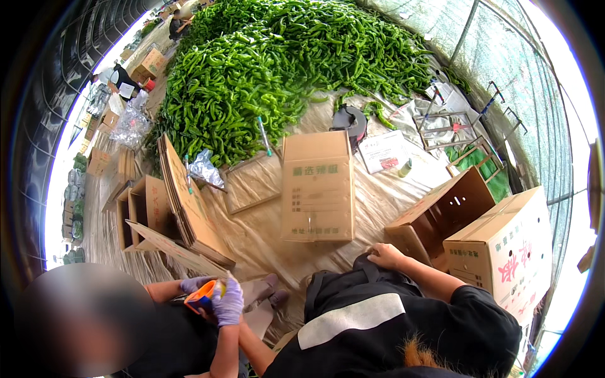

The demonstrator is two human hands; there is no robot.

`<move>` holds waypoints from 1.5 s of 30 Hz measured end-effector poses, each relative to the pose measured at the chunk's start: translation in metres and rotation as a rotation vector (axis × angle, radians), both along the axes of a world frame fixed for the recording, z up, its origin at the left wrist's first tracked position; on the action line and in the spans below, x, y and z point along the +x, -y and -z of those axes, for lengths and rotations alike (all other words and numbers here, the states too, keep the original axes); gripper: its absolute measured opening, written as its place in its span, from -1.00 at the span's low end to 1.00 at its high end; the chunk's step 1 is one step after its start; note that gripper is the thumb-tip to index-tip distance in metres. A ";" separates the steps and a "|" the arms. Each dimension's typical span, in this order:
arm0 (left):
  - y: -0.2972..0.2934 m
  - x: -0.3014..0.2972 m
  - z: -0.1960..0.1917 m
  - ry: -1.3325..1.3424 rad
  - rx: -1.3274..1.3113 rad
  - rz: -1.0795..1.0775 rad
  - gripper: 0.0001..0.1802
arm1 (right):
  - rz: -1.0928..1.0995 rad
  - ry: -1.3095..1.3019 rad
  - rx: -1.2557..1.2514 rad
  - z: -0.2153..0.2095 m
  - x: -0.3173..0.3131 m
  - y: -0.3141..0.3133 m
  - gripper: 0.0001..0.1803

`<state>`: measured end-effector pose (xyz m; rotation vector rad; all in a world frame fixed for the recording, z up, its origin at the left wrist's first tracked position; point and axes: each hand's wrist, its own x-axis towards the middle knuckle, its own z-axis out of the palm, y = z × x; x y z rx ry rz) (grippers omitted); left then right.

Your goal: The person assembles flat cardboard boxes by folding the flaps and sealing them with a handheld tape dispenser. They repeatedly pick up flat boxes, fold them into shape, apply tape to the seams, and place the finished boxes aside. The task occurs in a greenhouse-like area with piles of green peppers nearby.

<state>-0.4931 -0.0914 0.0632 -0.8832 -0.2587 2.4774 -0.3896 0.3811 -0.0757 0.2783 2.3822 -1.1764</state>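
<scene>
Orange tape dispenser [203, 296] apparently gripped by gloved hands [227, 301], sealed carton [317, 187] ahead

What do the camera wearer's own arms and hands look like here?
Unclear which are theirs. A bare, sleeveless forearm from the lower edge ends in a purple glove; the matching second glove seems to belong to the seated co-worker.

Sealed box [317, 187] before pepper heap [283, 63]

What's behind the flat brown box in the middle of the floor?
Behind the closed brown cardboard box rises a huge pile of long green peppers, with a round dark object at its foot. The box covers the pale sheet beneath it, so what lies under cannot be seen.
</scene>
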 end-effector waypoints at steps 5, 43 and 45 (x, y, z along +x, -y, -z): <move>0.008 -0.015 0.002 0.019 -0.190 -0.031 -0.50 | -0.129 -0.005 0.119 0.006 -0.011 -0.058 -0.62; -0.611 -0.499 0.349 -1.719 -2.216 2.034 0.22 | 0.770 0.639 -0.115 0.026 -0.018 -0.311 -0.61; -0.635 -0.500 0.327 -1.717 -2.060 2.328 0.26 | 0.810 0.592 -0.129 0.014 -0.053 -0.332 -0.61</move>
